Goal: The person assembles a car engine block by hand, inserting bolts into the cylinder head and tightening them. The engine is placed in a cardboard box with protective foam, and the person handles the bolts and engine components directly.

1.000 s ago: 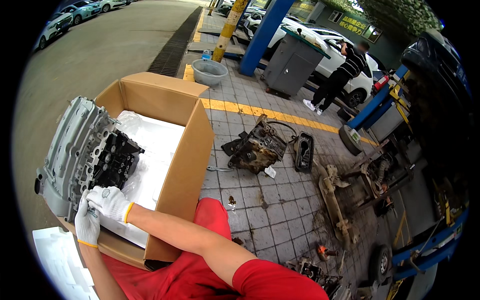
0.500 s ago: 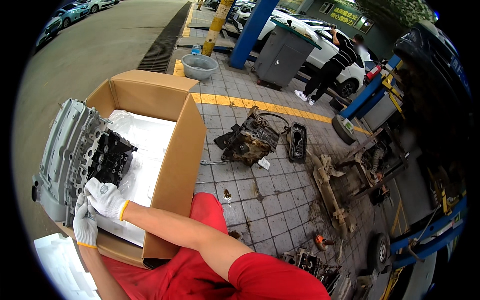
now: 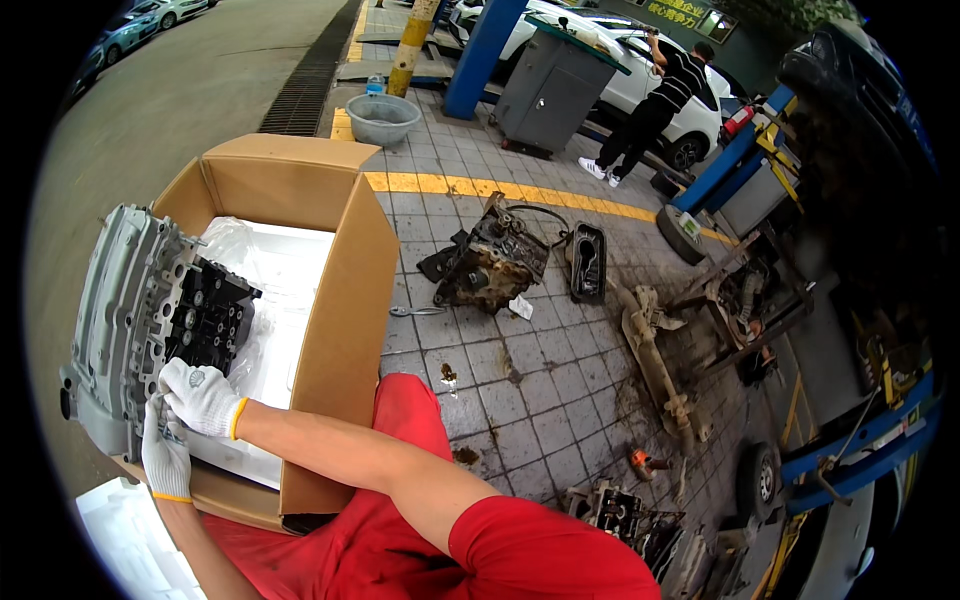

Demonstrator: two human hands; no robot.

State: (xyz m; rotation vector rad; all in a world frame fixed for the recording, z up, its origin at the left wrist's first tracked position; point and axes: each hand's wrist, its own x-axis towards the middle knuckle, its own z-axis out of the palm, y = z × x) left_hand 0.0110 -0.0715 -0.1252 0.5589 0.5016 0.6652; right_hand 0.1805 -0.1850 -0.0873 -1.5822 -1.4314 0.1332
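An engine [image 3: 125, 310] with a silver-grey cover and a black block side rests at the left over an open cardboard box [image 3: 335, 350]. Both my hands wear white knit gloves with yellow cuffs and meet at the engine's near end. My right hand [image 3: 205, 400] is closed in a pinch against the engine's edge. Just below it, my left hand [image 3: 166, 458] is also closed, its fingertips touching the right ones. Whatever lies between the fingers is too small and hidden to name. White foam [image 3: 290, 265] and clear plastic wrap [image 3: 232, 245] line the box.
Another white foam piece [image 3: 130, 535] lies at the lower left. On the tiled floor are a dirty engine part [image 3: 490, 258], a black oil pan [image 3: 587, 262], a wrench-like tool [image 3: 415, 311] and a grey basin [image 3: 383, 122]. A person [image 3: 668, 105] stands beside a white car.
The view has shifted slightly, so the floor and box sit a little further left and up. My hands stay together at the engine's near end.
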